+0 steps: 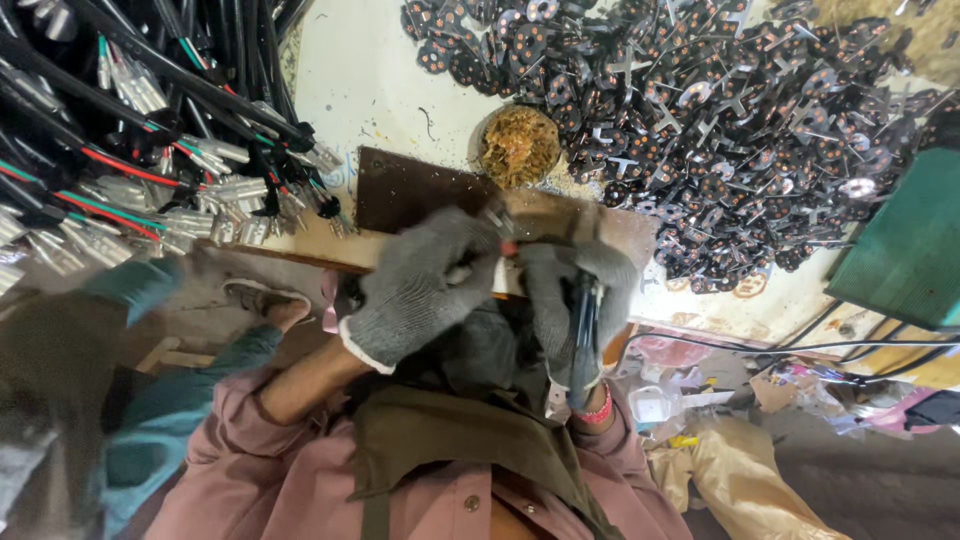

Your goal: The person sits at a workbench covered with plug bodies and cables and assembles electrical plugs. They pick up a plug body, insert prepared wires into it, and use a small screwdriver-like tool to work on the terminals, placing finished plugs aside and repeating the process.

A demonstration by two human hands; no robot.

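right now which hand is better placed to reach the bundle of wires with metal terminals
Left, probably. The left hand is on the same side as the wire bundle and nearer to it. The right hand has its grip closed around a dark tool and lies further away.

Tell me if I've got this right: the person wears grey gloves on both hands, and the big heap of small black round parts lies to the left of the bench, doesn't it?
Not quite. The head view shows the heap of small black round parts on the right of the bench; black cables fill the left. Both hands, left and right, do wear grey gloves.
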